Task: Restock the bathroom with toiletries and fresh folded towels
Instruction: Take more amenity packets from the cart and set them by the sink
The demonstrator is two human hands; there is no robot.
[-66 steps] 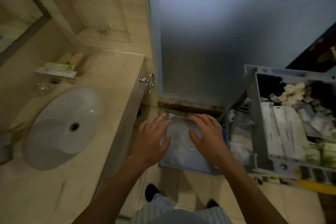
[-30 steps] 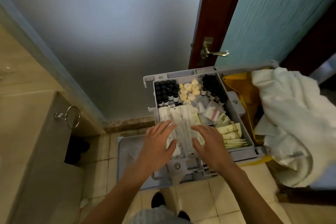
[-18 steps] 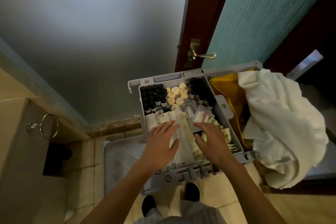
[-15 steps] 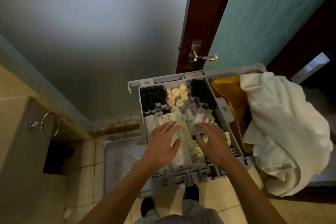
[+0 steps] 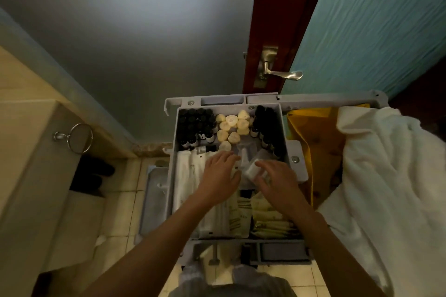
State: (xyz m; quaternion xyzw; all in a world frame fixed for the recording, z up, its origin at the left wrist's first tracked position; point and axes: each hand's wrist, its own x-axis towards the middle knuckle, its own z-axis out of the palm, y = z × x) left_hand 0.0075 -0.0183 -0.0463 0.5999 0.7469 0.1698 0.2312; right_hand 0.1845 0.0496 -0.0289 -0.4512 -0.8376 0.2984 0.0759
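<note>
Both forearms stretched forward, palms down. The left hand (image 5: 220, 176) was flat with its fingers spread, and the right hand (image 5: 277, 182) pinched a packet (image 5: 252, 171).

I'm standing on pale floor tiles (image 5: 120, 212), facing a dim grey panel (image 5: 132, 31), perhaps frosted glass; a red-brown door (image 5: 270, 19) is standing far right.

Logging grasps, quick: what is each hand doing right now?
Left hand: open, fingers straight, over the long white packets.
Right hand: closed, pinching a small clear-wrapped packet.
</note>
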